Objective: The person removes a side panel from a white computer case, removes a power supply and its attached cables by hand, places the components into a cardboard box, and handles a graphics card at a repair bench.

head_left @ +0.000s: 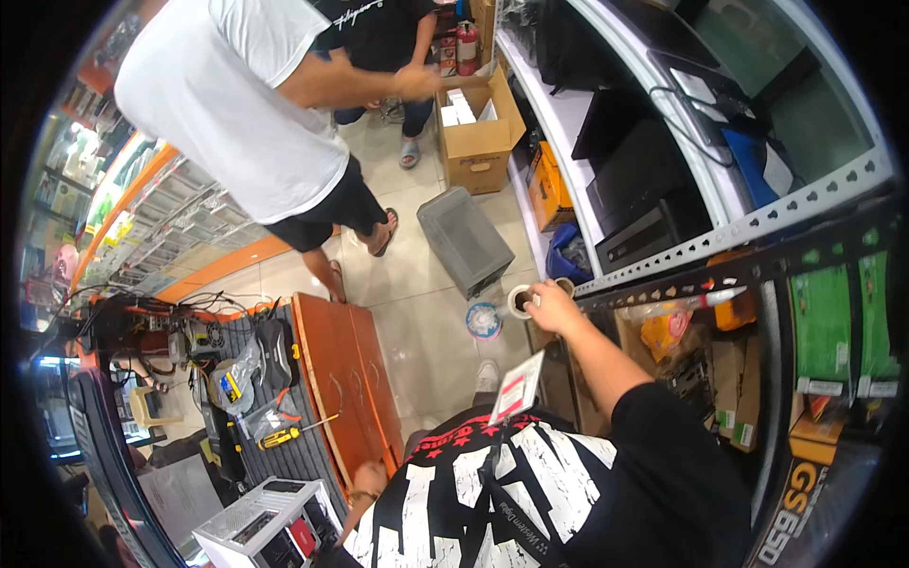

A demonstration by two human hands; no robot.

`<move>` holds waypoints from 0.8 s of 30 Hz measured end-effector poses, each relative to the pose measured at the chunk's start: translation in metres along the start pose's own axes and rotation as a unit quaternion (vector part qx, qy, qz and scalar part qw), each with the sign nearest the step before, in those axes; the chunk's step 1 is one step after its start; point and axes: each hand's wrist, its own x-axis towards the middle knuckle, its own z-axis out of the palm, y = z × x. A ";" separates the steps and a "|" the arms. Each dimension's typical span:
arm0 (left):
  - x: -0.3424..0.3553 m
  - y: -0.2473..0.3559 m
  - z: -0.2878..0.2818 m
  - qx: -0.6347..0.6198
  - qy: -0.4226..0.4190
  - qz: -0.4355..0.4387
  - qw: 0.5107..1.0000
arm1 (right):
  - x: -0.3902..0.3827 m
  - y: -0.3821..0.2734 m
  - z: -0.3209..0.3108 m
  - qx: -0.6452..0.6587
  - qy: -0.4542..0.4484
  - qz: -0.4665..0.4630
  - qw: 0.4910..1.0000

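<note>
Tape roll [513, 301], gripped in right hand [554, 310] — at its fingertips, left hand [369, 479] — grip unclear

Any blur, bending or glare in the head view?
Head view: the co-worker's outstretched hand looks motion-blurred; outlines bend toward the rim, and the corners are black; the white shirt looks overbright; the right hand and tape roll look fairly sharp.

Floor [402, 327] passage left of tape roll [512, 301], shelf [729, 232] blocking right

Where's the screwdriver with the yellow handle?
In the head view, the screwdriver lies at lower left on the grey ridged top, just beyond the white case and left of the person's left hand.
</note>
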 end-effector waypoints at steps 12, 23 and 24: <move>0.299 0.280 -0.022 0.002 -0.092 0.135 0.987 | -0.075 -0.166 -0.216 0.018 0.390 -0.246 0.887; 0.566 0.443 -0.002 -0.017 -0.177 0.239 0.955 | -0.132 -0.151 -0.193 0.144 0.649 0.329 0.671; 0.588 0.468 0.001 -0.031 -0.169 0.256 0.951 | -0.128 -0.152 -0.202 0.065 0.659 0.348 0.664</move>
